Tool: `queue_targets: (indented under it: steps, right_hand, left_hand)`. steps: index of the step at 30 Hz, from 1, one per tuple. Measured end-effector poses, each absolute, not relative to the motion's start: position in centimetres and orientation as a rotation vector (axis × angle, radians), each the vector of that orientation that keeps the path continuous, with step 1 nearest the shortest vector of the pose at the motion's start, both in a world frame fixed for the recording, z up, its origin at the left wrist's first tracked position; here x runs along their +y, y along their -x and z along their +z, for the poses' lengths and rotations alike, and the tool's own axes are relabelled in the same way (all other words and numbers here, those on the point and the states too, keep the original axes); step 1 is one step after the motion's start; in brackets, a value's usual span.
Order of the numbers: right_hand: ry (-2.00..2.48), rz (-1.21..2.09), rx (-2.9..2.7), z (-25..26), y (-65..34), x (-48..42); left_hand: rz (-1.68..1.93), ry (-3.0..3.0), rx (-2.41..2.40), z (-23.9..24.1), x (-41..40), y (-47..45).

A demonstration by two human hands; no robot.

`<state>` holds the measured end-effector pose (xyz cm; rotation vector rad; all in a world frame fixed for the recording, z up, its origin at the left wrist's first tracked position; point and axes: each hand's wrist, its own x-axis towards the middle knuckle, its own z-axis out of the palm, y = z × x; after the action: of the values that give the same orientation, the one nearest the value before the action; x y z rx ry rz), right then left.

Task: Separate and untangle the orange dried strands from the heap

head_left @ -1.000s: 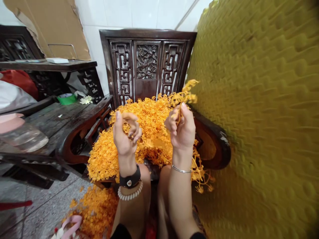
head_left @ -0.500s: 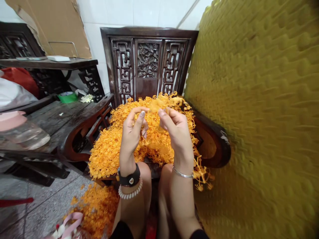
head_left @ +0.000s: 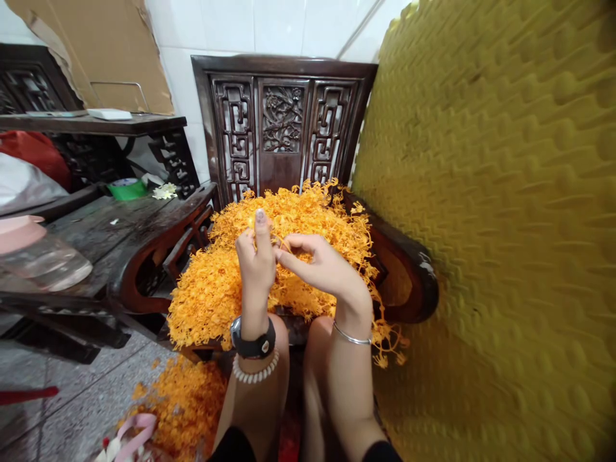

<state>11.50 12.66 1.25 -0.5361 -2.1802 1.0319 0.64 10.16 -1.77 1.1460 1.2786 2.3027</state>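
Observation:
A heap of small orange thread pieces (head_left: pixel 212 289) covers the seat of a dark carved wooden chair (head_left: pixel 283 122) in front of me. My left hand (head_left: pixel 255 263) is closed with the thumb up, pinching a small orange piece (head_left: pixel 276 242). My right hand (head_left: pixel 315 263) meets it from the right and pinches the same piece with thumb and forefinger. Both hands hover just above the heap. A black watch and a bead bracelet are on my left wrist, a thin silver bangle on my right.
A big yellow bumpy foam sheet (head_left: pixel 500 244) fills the right side. More orange pieces (head_left: pixel 183 404) lie on the tiled floor. At left stand a dark wooden table (head_left: pixel 110 224), a clear jar with a pink lid (head_left: pixel 33 256), green tape (head_left: pixel 128 189) and cardboard (head_left: pixel 101 51).
My right hand came down with its orange strand and the hands closed together. They now pinch one small piece low over the heap; the longer raised strand is gone from view.

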Motion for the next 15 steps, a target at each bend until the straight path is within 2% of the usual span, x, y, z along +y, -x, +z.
queue_targets:
  steps: [3,7,15]
  right_hand:
    - [0.533,0.939,-2.101,1.3,-11.7,12.8]
    - [0.585,1.138,-1.923,1.1,-11.0,12.8]
    - [0.394,1.447,-1.652,0.9,-9.3,12.7]
  left_hand:
    - [2.185,-1.264,1.385,-2.2,10.4,-0.1]
    - [1.990,-1.462,1.387,-3.1,11.0,0.5]
    - [2.160,-1.340,1.316,-2.7,11.4,-0.4]
